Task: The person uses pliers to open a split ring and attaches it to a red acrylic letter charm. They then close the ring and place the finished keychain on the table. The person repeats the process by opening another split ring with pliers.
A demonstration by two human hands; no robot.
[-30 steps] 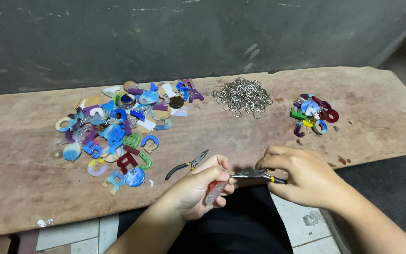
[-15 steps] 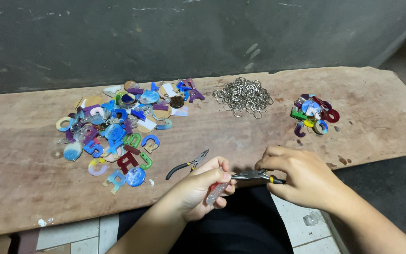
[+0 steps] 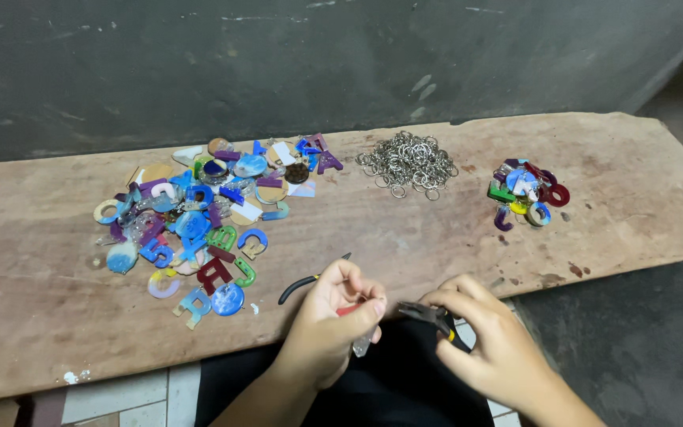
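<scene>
Gripping a small flat charm [image 3: 362,341], pale with a red part showing at the fingertips, the left hand [image 3: 332,324] pinches it between thumb and forefinger just off the near edge of the wooden plank [image 3: 452,245], above the person's dark lap. The right hand [image 3: 490,341] is closed around pliers with yellow-marked handles [image 3: 430,316], their dark nose aimed at the charm and close to it; whether the tips touch it cannot be told. A second pair, black-handled pliers [image 3: 310,281], lies on the plank just beyond the left hand. Farther out on the left spreads a heap of coloured letter-shaped pieces [image 3: 199,217], in the middle a pile of metal split rings [image 3: 409,164], and on the right a small cluster of finished charms [image 3: 525,194]. Judged by its look, the charm is light, rigid and glossy, so it may slip; it is best held by its flat faces near the edge facing the pliers. A thin edge or any small hole there would likely chip under hard squeezing.
</scene>
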